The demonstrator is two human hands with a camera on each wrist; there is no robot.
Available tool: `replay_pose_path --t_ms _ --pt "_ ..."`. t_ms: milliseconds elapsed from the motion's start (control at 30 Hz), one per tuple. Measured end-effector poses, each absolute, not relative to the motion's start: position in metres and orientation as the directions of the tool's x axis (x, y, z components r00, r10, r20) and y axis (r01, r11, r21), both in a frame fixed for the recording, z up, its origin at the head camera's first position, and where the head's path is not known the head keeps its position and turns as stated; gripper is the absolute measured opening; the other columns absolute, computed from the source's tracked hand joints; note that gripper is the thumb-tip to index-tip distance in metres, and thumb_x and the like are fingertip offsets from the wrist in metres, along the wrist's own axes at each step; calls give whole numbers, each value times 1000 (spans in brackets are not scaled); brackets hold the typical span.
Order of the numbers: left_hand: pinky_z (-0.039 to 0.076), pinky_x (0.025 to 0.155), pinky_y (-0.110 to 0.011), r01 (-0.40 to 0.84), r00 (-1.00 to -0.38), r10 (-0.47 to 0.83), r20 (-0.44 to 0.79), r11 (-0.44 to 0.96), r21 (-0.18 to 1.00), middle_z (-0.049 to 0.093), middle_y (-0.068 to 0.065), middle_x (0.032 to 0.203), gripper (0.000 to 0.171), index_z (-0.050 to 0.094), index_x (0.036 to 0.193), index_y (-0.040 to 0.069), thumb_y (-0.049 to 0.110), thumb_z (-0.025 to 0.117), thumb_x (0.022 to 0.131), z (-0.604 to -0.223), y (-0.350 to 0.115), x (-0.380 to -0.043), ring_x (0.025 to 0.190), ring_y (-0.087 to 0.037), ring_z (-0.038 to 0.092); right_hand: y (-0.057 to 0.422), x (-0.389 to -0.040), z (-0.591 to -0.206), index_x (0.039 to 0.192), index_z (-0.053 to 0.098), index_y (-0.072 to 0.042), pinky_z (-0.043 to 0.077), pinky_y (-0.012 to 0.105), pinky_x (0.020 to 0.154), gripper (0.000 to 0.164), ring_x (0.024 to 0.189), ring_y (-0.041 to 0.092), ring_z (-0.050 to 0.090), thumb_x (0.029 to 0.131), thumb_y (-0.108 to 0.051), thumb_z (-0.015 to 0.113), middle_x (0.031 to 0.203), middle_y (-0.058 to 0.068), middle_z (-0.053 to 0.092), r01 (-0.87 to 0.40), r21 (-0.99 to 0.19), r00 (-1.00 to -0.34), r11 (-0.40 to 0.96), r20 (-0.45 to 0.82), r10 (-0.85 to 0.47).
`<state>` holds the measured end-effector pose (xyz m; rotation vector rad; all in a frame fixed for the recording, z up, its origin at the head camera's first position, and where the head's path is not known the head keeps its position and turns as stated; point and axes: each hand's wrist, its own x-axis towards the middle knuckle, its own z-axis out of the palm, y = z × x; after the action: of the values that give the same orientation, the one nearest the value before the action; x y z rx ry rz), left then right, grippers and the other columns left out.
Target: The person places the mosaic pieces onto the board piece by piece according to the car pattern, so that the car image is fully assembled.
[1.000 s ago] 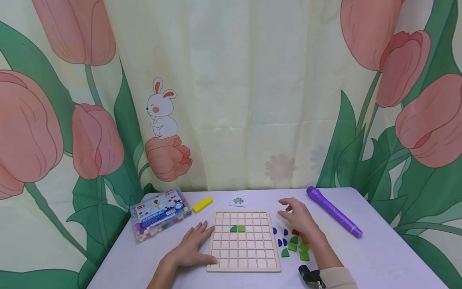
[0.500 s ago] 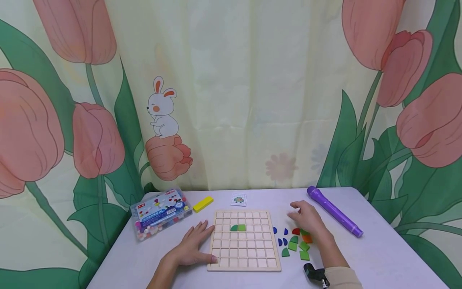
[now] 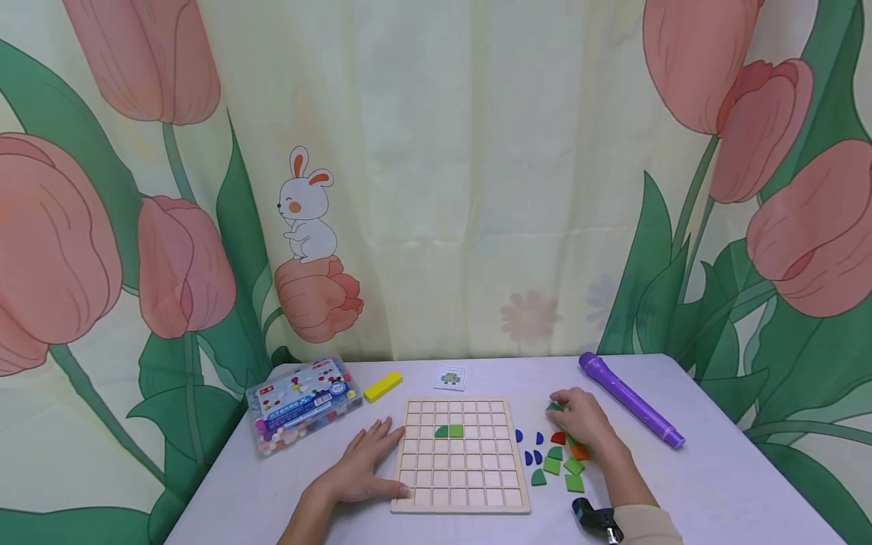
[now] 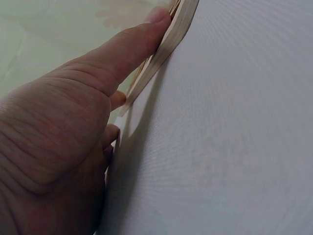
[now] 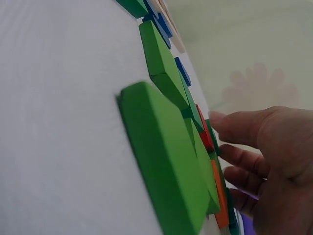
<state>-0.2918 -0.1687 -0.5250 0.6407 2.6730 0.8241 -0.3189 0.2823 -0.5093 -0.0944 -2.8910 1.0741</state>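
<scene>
Currently, clear box sits at table's back-left corner; label print too small to read. Left hand: fingers spread, thumb on grid board near its front-left corner. Yellow block off the board's back-left corner. Board carries green quarter-round beside green square. Pattern card between board and table's back edge. Loose pieces just off board's right edge, tight gap. Right hand pinches green piece behind them. Purple microphone angles along table's right edge, near that hand.
</scene>
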Motion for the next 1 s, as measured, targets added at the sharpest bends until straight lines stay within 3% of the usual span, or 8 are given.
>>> replay_pose_path --t_ms 367,700,1000 --pt "1 129 -67 331 -866 485 -125 742 583 17 -16 174 109 35 164 23 71 79 77 -523 -168 -292 162 -41 8 282 -320 -510 120 74 -3 55 52 95 27 99 27 59 95 -12 75 112 12 70 42 -628 -998 777 17 67" --pt "1 128 -67 342 -865 490 -111 736 585 17 -17 174 108 35 164 22 71 79 77 -524 -169 -293 162 -42 8 279 -317 -506 114 73 -11 60 41 86 24 92 22 60 90 -10 80 106 6 71 59 -661 -997 748 2 80" --pt "0 128 -67 335 -865 490 -111 728 598 17 -17 174 107 36 163 23 70 79 78 -525 -169 -291 162 -41 7 276 -314 -501 112 77 -10 59 40 85 24 92 22 59 89 -5 80 103 5 71 17 -666 -999 746 22 42"
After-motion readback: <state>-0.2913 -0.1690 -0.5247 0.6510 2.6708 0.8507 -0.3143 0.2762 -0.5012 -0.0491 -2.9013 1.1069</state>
